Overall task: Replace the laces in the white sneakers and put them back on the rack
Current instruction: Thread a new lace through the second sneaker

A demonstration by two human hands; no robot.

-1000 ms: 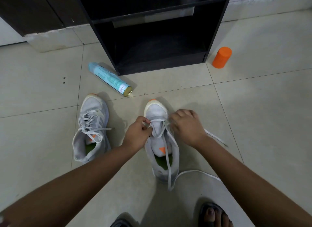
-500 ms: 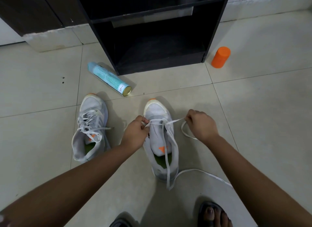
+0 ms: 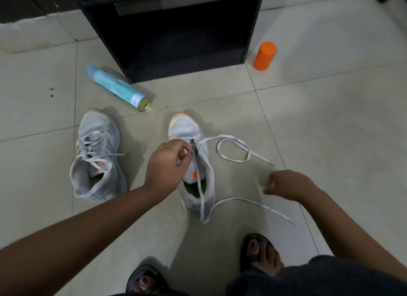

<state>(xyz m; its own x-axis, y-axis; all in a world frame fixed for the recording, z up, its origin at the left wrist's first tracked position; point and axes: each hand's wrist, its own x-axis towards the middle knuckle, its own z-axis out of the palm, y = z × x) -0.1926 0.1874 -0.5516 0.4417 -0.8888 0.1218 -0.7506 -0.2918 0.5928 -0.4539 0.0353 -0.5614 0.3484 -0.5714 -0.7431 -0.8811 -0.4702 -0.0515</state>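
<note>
1. My left hand (image 3: 169, 163) has its fingers pinched on the lace (image 3: 229, 136) at the lowest eyelets of the half-laced sneaker (image 3: 191, 132). My right hand (image 3: 288, 186) is just beside the shoe, blurred, fingers curled, with nothing visible in them.
2. Likely next: grab the looped free end, keep it flat, cross it eyelet by eyelet and even up both ends.
3. Sneaker: white mesh, orange toe tip, green insole. It stands upright on the floor in front of the rack (image 3: 253, 20). The laced sneaker (image 3: 97, 130) is to its left.
</note>
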